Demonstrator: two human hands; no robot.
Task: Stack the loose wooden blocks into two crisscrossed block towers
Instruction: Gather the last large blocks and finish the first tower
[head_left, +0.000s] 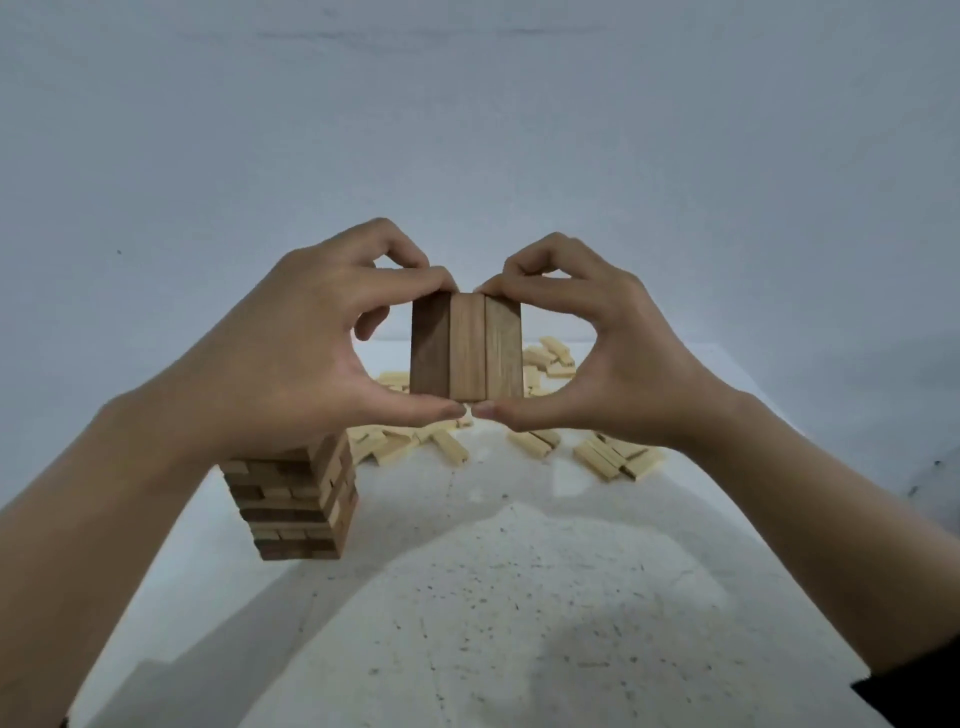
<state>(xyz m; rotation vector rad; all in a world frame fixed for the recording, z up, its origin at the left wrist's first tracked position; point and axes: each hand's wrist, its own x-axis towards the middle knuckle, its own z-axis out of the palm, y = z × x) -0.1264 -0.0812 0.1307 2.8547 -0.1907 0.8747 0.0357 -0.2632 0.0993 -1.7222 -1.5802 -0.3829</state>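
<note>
Three brown wooden blocks (466, 347) are pressed side by side in a flat row, held up in the air at the middle of the view. My left hand (306, 358) pinches the row's left part between fingertips on its far end and thumb on its near end. My right hand (597, 358) pinches the right part the same way. A crisscrossed tower of brown blocks (296, 499) stands on the white table (519, 597) at the left, its top hidden under my left wrist. Several pale loose blocks (613, 457) lie scattered behind my hands.
More pale blocks (550, 358) lie heaped near the table's far edge, against a plain grey wall (467, 130). The table surface near me is white with dark speckles. A dark sleeve edge (919, 680) shows at the lower right.
</note>
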